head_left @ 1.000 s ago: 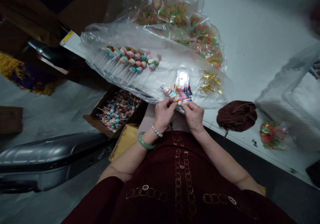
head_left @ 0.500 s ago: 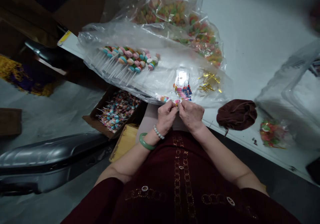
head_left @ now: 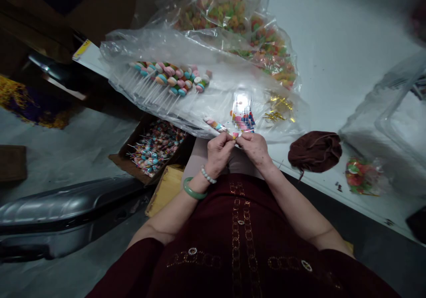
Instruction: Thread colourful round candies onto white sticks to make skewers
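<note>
The left hand [head_left: 219,152] and right hand [head_left: 254,148] grip one candy [head_left: 214,124] in closed fingers at the worktop [head_left: 333,67] edge, between one box [head_left: 133,167] and one brown bundle [head_left: 314,151].

Readable text: we can make out none, nor any number, brand or sign.
Yellow edge label [head_left: 82,49]: we see dark marks on it, too small to read.
</note>
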{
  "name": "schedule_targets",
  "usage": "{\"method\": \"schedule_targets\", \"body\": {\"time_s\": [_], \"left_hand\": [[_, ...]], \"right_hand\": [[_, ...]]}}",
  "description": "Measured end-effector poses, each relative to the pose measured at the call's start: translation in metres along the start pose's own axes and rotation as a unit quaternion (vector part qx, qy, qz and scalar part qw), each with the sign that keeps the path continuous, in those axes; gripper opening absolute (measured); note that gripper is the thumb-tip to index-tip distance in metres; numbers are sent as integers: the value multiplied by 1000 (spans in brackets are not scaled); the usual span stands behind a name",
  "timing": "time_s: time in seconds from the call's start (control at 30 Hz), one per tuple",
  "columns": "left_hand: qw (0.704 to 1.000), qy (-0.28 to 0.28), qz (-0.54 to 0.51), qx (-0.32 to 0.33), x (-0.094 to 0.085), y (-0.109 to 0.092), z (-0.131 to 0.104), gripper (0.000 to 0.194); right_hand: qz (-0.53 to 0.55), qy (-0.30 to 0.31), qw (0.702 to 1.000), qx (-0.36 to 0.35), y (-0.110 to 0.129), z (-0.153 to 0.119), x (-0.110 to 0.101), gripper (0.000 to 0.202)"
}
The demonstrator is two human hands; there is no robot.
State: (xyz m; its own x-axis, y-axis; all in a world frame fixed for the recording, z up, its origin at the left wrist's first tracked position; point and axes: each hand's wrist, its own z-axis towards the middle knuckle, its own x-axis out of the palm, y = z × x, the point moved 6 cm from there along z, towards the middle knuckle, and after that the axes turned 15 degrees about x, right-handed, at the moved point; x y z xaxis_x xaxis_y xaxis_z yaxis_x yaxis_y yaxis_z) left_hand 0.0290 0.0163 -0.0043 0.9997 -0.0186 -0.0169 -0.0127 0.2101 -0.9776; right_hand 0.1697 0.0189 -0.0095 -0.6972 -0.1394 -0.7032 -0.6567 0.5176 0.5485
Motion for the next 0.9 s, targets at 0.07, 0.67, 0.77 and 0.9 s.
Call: {"method": "schedule_targets", "body": {"time_s": [0.07, 0.67, 0.77, 0.9], "left_hand": [[998, 18, 59, 35, 1, -8, -1, 18], [866, -131, -408, -259, -5, 28, 15, 20], [873, -140, -403, -236, -7, 28, 16, 24], [903, -132, -358, -199, 5, 19, 9, 32]], "right_hand": [[-53, -57, 997, -5, 4, -2, -4, 34], [116, 74, 982, -131, 1, -28, 16, 26], [27, -12, 990, -141, 3, -33, 15, 23], [-28, -82, 984, -157, 14, -41, 17, 23]]}}
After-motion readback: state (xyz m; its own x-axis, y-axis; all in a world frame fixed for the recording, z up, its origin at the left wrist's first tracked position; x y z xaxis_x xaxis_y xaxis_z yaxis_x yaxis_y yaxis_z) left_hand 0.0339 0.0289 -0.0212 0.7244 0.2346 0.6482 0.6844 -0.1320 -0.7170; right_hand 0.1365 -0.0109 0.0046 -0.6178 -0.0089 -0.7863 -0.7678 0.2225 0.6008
